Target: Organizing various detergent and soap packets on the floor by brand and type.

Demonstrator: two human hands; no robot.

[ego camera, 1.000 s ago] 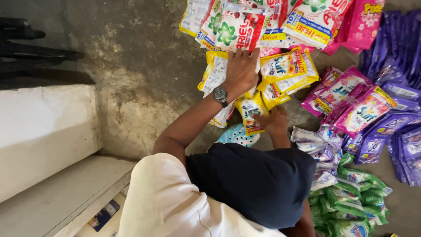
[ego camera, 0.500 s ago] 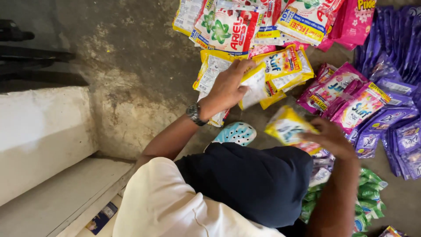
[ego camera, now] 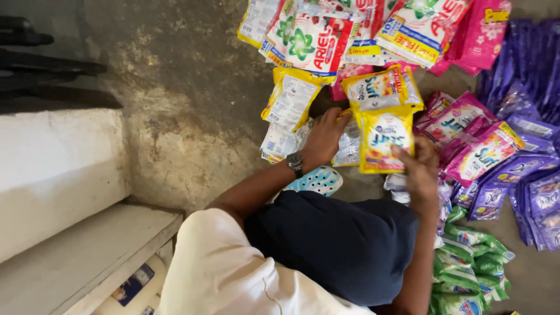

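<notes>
The right hand (ego camera: 421,169) grips a yellow sachet pack (ego camera: 384,139) by its lower edge, holding it up above the floor (ego camera: 192,105). The left hand (ego camera: 322,137) rests spread on silver sachets (ego camera: 349,147) just beside it. The pack looks light, floppy and slick, best pinched at a sealed edge.

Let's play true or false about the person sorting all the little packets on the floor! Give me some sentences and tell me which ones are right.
1. The right hand holds a yellow packet. True.
2. The left hand wears a wristwatch. True.
3. The purple packets lie at the left of the picture. False: they lie at the right edge.
4. The green packets hang on the wall. False: they lie on the floor near the right arm.
5. A light blue shoe with holes shows below the left wrist. True.
</notes>
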